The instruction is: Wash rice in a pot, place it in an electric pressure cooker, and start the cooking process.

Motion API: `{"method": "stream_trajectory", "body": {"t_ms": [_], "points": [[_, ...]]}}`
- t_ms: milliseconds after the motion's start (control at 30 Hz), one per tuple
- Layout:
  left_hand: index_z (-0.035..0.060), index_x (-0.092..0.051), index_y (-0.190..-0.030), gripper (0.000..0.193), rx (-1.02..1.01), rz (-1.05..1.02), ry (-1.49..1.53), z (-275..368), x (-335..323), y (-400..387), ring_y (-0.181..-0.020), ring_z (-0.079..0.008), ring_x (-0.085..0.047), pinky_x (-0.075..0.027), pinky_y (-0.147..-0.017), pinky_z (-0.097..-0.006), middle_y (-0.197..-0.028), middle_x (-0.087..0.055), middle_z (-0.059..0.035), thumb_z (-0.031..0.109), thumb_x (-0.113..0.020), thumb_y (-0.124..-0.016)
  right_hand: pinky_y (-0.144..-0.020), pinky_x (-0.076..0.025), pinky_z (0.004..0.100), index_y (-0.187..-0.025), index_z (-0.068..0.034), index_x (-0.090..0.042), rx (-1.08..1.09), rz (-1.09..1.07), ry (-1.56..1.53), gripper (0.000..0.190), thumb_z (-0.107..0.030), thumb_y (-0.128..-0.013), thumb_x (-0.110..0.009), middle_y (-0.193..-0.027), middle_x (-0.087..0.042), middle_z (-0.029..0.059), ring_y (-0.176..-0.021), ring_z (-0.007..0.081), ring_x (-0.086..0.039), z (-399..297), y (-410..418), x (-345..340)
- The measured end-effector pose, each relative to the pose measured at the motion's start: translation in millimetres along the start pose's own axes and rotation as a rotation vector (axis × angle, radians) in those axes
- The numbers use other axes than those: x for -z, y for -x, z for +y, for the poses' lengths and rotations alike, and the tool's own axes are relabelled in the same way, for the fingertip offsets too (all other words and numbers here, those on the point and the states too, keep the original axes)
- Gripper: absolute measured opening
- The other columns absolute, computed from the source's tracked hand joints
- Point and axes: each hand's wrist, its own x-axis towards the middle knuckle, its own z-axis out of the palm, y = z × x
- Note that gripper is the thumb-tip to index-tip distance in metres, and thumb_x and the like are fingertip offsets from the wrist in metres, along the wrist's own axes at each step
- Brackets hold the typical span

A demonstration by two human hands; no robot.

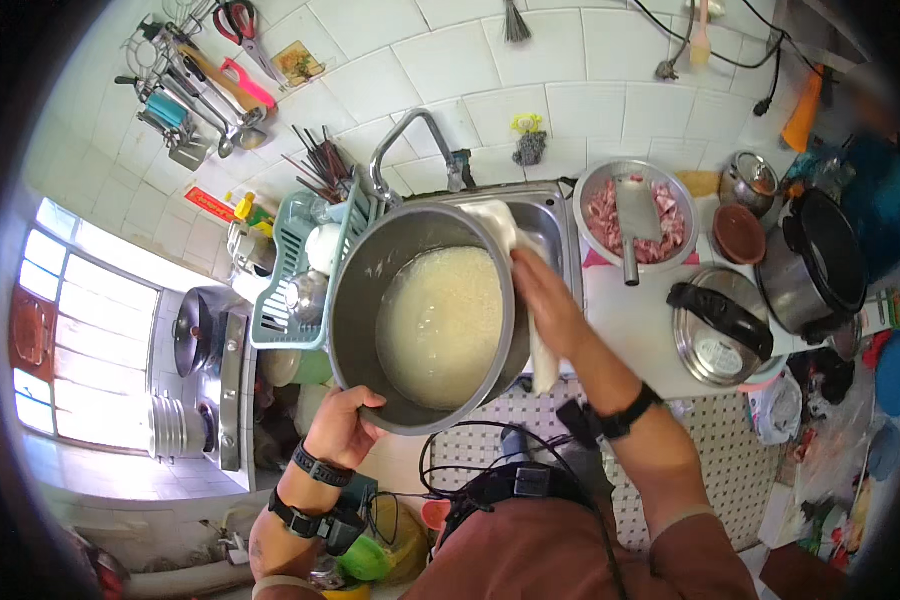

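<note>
A large grey inner cooking pot (356,300) is tilted in front of me, in front of the sink (551,225). Pale rice in cloudy water (442,322) lies in its bottom. My left hand (349,427) grips the near-left rim, thumb over the edge. On the pot's right side, my right hand (547,300) presses a white cloth (546,360) against the outer wall; part of the cloth hangs down and part lies over the far rim. The right fingertips are partly hidden by the cloth and pot.
Left of the pot stands a light-blue dish rack (274,315), below the faucet (412,124). On the right counter are a metal basin (581,195) of chopped raw meat with a cleaver (637,214), a pressure-cooker lid (720,330) and a dark cooker (795,277). A cable (424,457) loops near my waist.
</note>
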Motion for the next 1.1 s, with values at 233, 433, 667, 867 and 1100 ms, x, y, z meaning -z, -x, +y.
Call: {"method": "stream_trajectory", "body": {"t_ms": [233, 433, 667, 867, 1100], "points": [[-0.0078, -0.054, -0.118, 0.040, 0.016, -0.077, -0.021, -5, 51, -6, -0.086, -0.0317, -0.069, -0.059, -0.079, -0.0431, -0.104, -0.066, -0.0174, -0.005, -0.049, -0.078, -0.115, -0.028, 0.0410, -0.146, 0.002, -0.036, 0.171, 0.286, 0.125, 0.046, -0.016, -0.103, -0.039, -0.149, -0.037, 0.0246, -0.138, 0.0385, -0.037, -24, 67, -64], [-0.0071, -0.052, -0.123, 0.049, 0.035, -0.022, -0.162, 2, 50, 17, -0.097, -0.0315, -0.067, -0.057, -0.087, -0.0447, -0.111, -0.064, -0.0177, -0.007, -0.049, -0.074, -0.108, -0.037, 0.0344, -0.143, 0.003, -0.040, -0.098, 0.009, -0.511, 0.052, -0.033, -0.107, -0.037, -0.143, -0.047, 0.0190, -0.126, 0.0236, -0.049, -32, 20, -35], [-0.0060, -0.056, -0.119, 0.048, 0.031, -0.026, -0.240, 3, 52, 39, -0.092, -0.0282, -0.068, -0.058, -0.082, -0.0399, -0.106, -0.066, -0.0152, -0.009, -0.050, -0.071, -0.099, -0.044, 0.0300, -0.124, 0.004, -0.060, -0.486, -0.432, -0.726, 0.051, -0.038, -0.105, -0.038, -0.121, -0.065, 0.0148, -0.109, 0.0174, -0.060, -19, -25, -17], [-0.0067, -0.057, -0.120, 0.049, 0.067, -0.047, -0.156, -12, 50, 25, -0.098, -0.0305, -0.066, -0.054, -0.091, -0.0426, -0.111, -0.066, -0.0160, -0.006, -0.049, -0.071, -0.090, -0.049, 0.0280, -0.128, -0.002, -0.059, 0.024, -0.305, -0.332, 0.047, -0.035, -0.107, -0.035, -0.114, -0.067, 0.0086, -0.099, 0.0110, -0.062, 19, -14, -24], [-0.0071, -0.057, -0.119, 0.046, 0.039, -0.074, -0.148, -20, 46, 17, -0.097, -0.0301, -0.066, -0.053, -0.091, -0.0421, -0.112, -0.065, -0.0172, -0.005, -0.049, -0.073, -0.102, -0.040, 0.0308, -0.128, 0.002, -0.058, -0.273, -0.009, -0.423, 0.056, -0.042, -0.107, -0.031, -0.125, -0.062, 0.0160, -0.119, 0.0206, -0.056, -37, 42, -23]]}}
